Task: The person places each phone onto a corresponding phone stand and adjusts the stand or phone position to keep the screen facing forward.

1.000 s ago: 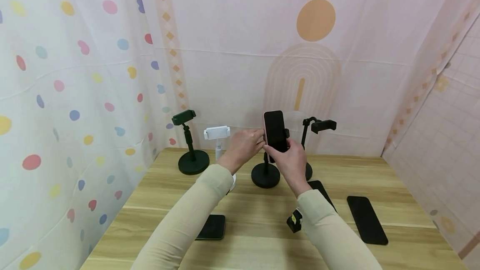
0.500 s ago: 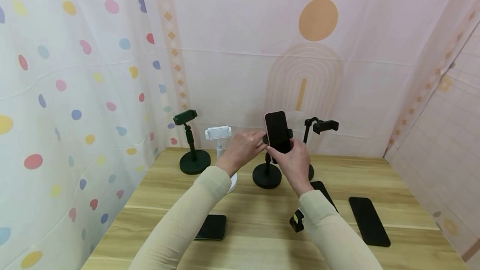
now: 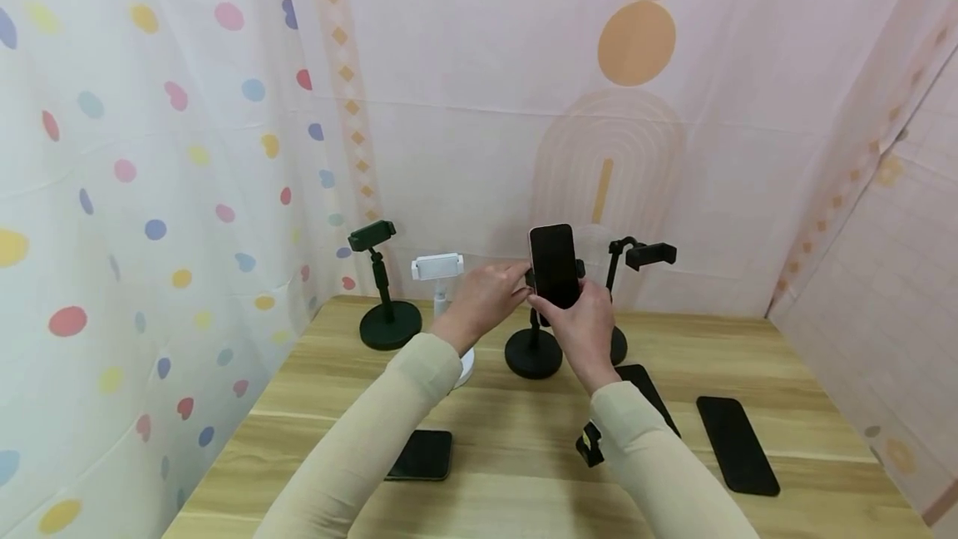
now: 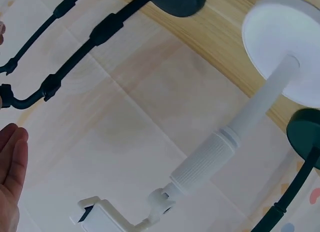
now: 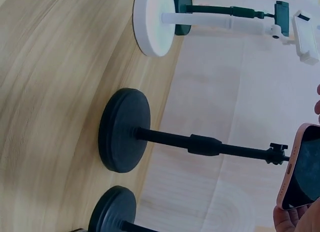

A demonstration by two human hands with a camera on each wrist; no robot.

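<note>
In the head view, a pink-edged smartphone (image 3: pixel 554 264) stands nearly upright at the clamp of a black phone stand (image 3: pixel 533 353). My right hand (image 3: pixel 584 323) grips its lower part, thumb across the front and fingers behind. My left hand (image 3: pixel 486 294) pinches the left end of the clamp (image 3: pixel 530 278), close to the phone's edge. In the right wrist view, the phone (image 5: pixel 302 167) shows its pink rim at the end of the black pole (image 5: pixel 205 145). The left wrist view catches only part of my left hand (image 4: pixel 12 177) at its border.
A white phone stand (image 3: pixel 437 266) and a green one (image 3: pixel 385 324) stand left; another black stand (image 3: pixel 649 254) is right. Phones lie at front left (image 3: pixel 422 454), beside my right sleeve (image 3: pixel 647 393) and far right (image 3: pixel 737 445). A small black object (image 3: pixel 590 445) lies under the sleeve.
Both hands and the phone stay almost in place. The clamp's left end shows more clearly beside my left fingers than one second ago, and the whole view has shifted slightly.
</note>
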